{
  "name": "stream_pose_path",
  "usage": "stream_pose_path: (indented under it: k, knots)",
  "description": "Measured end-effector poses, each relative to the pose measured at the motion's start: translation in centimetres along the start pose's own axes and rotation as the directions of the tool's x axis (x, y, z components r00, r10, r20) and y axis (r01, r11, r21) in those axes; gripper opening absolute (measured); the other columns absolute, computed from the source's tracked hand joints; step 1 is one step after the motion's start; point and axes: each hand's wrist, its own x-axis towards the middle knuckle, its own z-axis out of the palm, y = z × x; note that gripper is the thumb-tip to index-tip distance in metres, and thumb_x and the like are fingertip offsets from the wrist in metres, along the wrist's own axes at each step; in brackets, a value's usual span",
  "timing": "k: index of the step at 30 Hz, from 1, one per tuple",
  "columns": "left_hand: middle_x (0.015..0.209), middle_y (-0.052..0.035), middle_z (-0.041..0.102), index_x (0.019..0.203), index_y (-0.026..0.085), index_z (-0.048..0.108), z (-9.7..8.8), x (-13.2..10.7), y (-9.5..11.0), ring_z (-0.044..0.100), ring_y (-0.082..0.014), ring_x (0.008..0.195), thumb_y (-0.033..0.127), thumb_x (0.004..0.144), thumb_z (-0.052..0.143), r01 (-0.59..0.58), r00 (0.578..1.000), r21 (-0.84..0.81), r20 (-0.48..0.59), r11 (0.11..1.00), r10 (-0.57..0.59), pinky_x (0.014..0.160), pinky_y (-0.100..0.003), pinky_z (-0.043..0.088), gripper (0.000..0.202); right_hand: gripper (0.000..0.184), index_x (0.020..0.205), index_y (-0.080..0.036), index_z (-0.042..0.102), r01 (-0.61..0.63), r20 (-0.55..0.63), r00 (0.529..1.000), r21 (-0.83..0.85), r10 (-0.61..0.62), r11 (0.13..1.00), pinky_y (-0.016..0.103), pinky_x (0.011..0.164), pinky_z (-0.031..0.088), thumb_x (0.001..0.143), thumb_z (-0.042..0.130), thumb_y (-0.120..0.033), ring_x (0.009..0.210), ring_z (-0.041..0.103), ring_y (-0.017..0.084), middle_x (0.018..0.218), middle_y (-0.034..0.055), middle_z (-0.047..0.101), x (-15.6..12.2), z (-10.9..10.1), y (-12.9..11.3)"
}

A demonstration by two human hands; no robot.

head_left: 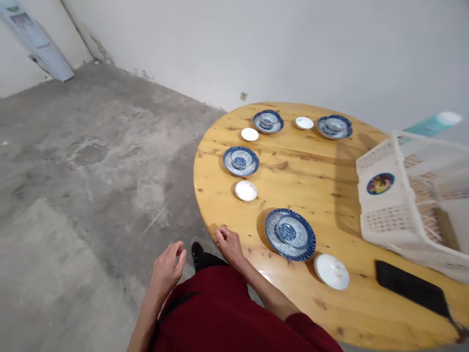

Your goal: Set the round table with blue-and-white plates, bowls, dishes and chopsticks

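My left hand hangs in the air before my body, left of the table edge, with fingers loosely bent, the thumb apart and nothing held. Over the table's near-left edge, my right hand is curled closed with nothing visible in it. The nearest setting to it is a blue-patterned plate with a clear glass bowl on it. A small white dish lies to its right, and another white dish sits farther up. Beyond that stands a second blue-patterned plate with a glass bowl.
Two more blue plates with bowls and white dishes line the far side of the round wooden table. A white plastic basket and a black flat object occupy the right. A water dispenser stands far left.
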Motion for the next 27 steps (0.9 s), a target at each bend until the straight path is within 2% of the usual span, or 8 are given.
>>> stream_pose_path:
  k: [3, 7, 12, 16, 20, 27]
  knots:
    - [0.100, -0.0068, 0.076, 0.114, 0.023, 0.065, -1.2, 3.1, -0.7, 0.073, -0.0212, 0.090, 0.042, 0.099, 0.044, 0.000, 0.999, -0.021, -0.040, 1.000, -0.001, 0.079, -0.031, 0.056, 0.032, 0.036, 0.073, -0.021, 0.060, -0.002, 0.019, 1.000, 0.010, 0.002, 1.000, 0.023, 0.057, 0.043, 0.090, 0.049, -0.051, 0.058, 0.058, 0.015, 0.061, -0.0004, 0.062, 5.1, 1.7, -1.3]
    - [0.098, -0.0061, 0.076, 0.114, 0.023, 0.065, -1.0, 6.7, -2.0, 0.073, -0.0207, 0.087, 0.042, 0.100, 0.043, -0.041, 0.999, -0.022, 0.024, 0.999, 0.042, 0.080, -0.032, 0.056, 0.033, 0.038, 0.074, -0.022, 0.059, -0.038, -0.021, 0.999, 0.039, 0.039, 0.999, 0.024, 0.056, 0.043, 0.090, 0.048, -0.054, 0.055, 0.058, 0.014, 0.060, -0.0011, 0.061, 10.0, 2.5, -2.0]
    - [0.106, -0.0064, 0.076, 0.118, 0.024, 0.065, -1.0, 12.1, -4.0, 0.073, -0.0205, 0.092, 0.042, 0.100, 0.042, -0.120, 0.981, 0.007, 0.156, 0.993, 0.117, 0.083, -0.031, 0.055, 0.034, 0.042, 0.069, -0.023, 0.053, -0.077, -0.113, 0.990, 0.064, 0.084, 0.995, 0.024, 0.054, 0.043, 0.094, 0.045, -0.056, 0.051, 0.057, 0.014, 0.059, -0.0010, 0.060, 12.1, 2.5, -1.7]
    - [0.103, -0.0055, 0.075, 0.116, 0.025, 0.065, -2.3, 18.0, -5.2, 0.073, -0.0200, 0.089, 0.043, 0.100, 0.042, -0.187, 0.942, 0.017, 0.288, 0.982, 0.174, 0.079, -0.030, 0.054, 0.034, 0.043, 0.069, -0.023, 0.054, -0.072, -0.214, 0.974, 0.005, 0.071, 0.997, 0.024, 0.053, 0.041, 0.095, 0.045, -0.055, 0.052, 0.056, 0.014, 0.059, -0.0002, 0.059, 12.2, 3.3, -1.4]
    - [0.108, -0.0064, 0.075, 0.117, 0.024, 0.065, -4.9, 25.0, -6.2, 0.073, -0.0200, 0.091, 0.043, 0.101, 0.039, -0.277, 0.891, -0.008, 0.373, 0.961, 0.260, 0.080, -0.031, 0.054, 0.036, 0.046, 0.068, -0.022, 0.055, -0.108, -0.337, 0.937, -0.022, 0.094, 0.994, 0.024, 0.054, 0.040, 0.097, 0.044, -0.057, 0.054, 0.057, 0.015, 0.058, 0.0009, 0.060, 14.5, 5.6, -2.8]
    - [0.108, -0.0078, 0.076, 0.118, 0.022, 0.065, -12.9, 37.6, -7.4, 0.073, -0.0227, 0.097, 0.044, 0.099, 0.040, -0.369, 0.837, -0.071, 0.409, 0.927, 0.364, 0.082, -0.034, 0.055, 0.039, 0.044, 0.069, -0.023, 0.054, -0.187, -0.533, 0.828, 0.030, 0.174, 0.982, 0.025, 0.057, 0.042, 0.093, 0.043, -0.058, 0.055, 0.060, 0.015, 0.061, 0.0016, 0.064, 25.0, 9.8, -7.4]
